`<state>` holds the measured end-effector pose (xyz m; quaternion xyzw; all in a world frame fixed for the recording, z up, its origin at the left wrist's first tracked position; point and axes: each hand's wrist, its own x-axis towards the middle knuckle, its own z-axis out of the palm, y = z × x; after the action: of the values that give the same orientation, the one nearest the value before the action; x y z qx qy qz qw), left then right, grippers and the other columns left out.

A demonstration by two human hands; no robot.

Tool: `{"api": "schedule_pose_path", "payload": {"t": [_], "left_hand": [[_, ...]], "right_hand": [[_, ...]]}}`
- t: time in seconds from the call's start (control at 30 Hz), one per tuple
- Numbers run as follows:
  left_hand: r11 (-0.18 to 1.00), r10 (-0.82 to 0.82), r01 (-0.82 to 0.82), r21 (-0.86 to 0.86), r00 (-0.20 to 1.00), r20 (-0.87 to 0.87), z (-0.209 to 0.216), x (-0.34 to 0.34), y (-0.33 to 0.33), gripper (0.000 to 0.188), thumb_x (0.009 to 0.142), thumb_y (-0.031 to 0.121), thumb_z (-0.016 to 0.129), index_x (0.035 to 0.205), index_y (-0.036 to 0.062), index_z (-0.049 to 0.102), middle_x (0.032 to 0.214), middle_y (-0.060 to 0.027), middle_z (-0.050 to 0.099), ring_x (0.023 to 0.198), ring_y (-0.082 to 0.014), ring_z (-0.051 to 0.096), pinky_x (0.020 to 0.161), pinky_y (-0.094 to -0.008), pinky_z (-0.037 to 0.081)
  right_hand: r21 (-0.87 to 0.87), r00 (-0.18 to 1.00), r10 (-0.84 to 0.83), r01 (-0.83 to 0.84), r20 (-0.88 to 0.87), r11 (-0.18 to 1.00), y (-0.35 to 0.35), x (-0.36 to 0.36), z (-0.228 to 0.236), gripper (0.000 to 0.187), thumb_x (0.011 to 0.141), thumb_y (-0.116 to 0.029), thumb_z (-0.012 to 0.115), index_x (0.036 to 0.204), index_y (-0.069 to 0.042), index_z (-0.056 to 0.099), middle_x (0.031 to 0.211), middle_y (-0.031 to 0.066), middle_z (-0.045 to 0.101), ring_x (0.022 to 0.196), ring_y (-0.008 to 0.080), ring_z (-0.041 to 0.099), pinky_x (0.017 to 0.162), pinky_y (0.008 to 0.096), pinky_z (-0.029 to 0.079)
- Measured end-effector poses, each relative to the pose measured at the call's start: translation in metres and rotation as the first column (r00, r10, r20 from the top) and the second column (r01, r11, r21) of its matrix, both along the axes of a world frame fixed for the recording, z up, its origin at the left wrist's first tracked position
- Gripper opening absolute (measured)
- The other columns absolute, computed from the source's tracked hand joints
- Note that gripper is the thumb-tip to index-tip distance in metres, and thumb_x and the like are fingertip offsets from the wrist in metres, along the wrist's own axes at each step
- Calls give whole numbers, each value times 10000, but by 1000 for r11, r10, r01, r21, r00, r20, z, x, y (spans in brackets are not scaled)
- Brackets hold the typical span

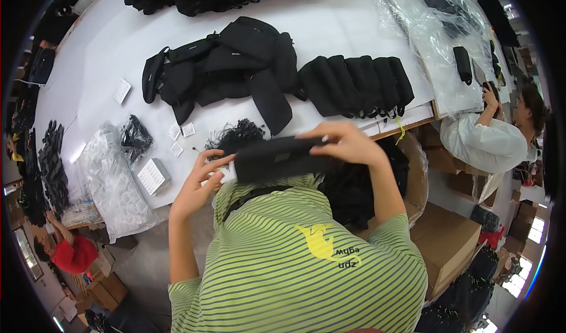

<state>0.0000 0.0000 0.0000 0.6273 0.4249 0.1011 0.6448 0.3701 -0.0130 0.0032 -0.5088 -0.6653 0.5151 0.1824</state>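
A black fabric pouch (pixel 277 159), long and boxy with a small patch on its face, is held level in front of my body; motion blurs it a little. My right hand (pixel 348 144) grips its right end, thumb below and fingers over the top edge. At its left end, my left hand (pixel 203 183) has bent fingers closed on the pouch, beside a small white piece (pixel 227 172) that looks like a tag. Just beyond the pouch lies a tangle of thin black cords (pixel 239 135) on the white table (pixel 330 29).
Black pouches (pixel 236 56) are heaped mid-table, with a row of more (pixel 356 85) to the right. White tags (pixel 176 149), a tag stack (pixel 153 177) and clear plastic bags (pixel 112 174) lie left. An open carton (pixel 417 177) stands right. Co-workers (pixel 486 135) (pixel 73 253) work at both sides.
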Motion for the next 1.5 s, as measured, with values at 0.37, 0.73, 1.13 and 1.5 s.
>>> {"api": "schedule_pose_path", "payload": {"t": [0.37,0.73,1.13,1.5], "left_hand": [[983,-134,155,-96,972,195,-58,110,36,340,955,322,519,1148,55,602,1097,-55,614,901,-135,559,824,-291,463],[774,529,-435,461,844,-91,-109,72,65,141,860,87,598,993,48,623,938,-73,604,802,-169,583,687,-291,471],[315,937,-191,930,-95,-336,-178,-186,-10,567,712,273,740,1153,22,487,1127,-164,459,1044,-329,449,915,-432,377],[428,802,-466,774,-200,-563,-202,-244,-38,590,765,526,667,1146,76,634,1126,-201,555,1084,-370,508,934,-451,397]], "right_hand": [[631,597,-749,470,289,618,11,129,-100,561,759,-47,650,1293,-107,489,1089,139,566,811,317,584,752,368,473],[491,587,-810,699,22,520,18,56,-64,177,822,-61,574,983,-68,648,848,67,617,669,196,562,618,299,450],[351,952,-152,51,267,935,11,-94,-196,167,807,-195,652,951,-132,597,702,86,641,629,290,618,557,401,471],[502,863,-306,72,401,862,48,-124,-205,114,797,-177,654,855,-98,595,720,99,646,657,284,638,574,416,486]]}}
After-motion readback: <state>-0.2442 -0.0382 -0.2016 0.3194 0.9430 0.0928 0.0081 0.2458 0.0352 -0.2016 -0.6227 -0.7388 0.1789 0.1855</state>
